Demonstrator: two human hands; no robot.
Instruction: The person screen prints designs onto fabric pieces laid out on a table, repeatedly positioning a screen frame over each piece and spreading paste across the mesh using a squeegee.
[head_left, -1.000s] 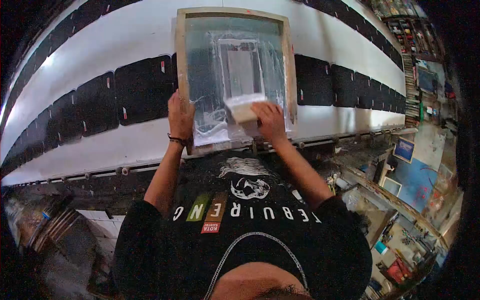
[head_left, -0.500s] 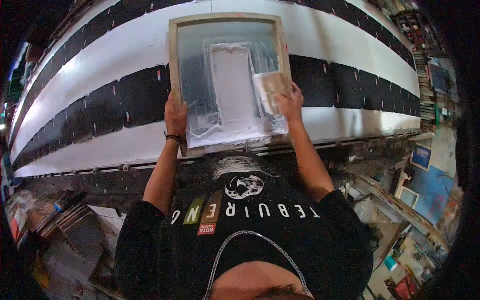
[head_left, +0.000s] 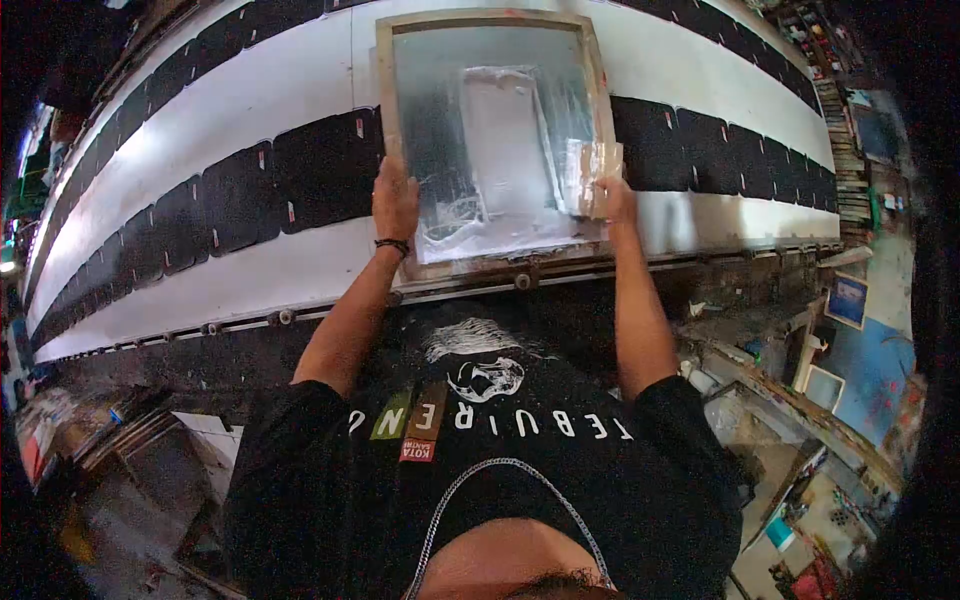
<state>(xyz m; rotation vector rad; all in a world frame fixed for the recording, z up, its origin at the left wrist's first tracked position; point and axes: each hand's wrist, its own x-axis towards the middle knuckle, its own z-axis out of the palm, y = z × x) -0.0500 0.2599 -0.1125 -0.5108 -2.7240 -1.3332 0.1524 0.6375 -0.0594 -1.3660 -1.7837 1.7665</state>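
Observation:
A wood-framed screen [head_left: 425, 110] with a pale rectangle and white paste on its mesh is over the long white table [head_left: 330, 255]. My left hand [head_left: 396, 205] is closed round the frame's left side. At the right side of the frame, my right hand [head_left: 618, 203] grips a blurred wooden squeegee [head_left: 592, 180], which lies over the lower right of the mesh. Whether those fingers also touch the frame cannot be made out. Black fabric pieces [head_left: 328, 172] with small light tags lie in rows on both sides of the screen.
A rail with small round fittings [head_left: 286, 317] runs along the table's near edge. Stacked boards [head_left: 145, 445] stand at the lower left. At the right are a blue-faced frame [head_left: 846, 300], a wooden beam [head_left: 790, 400] and scattered items.
The screen and both hands have shifted to the right and slightly away from my body. The squeegee has moved right with my right hand, closer to the frame's right side.

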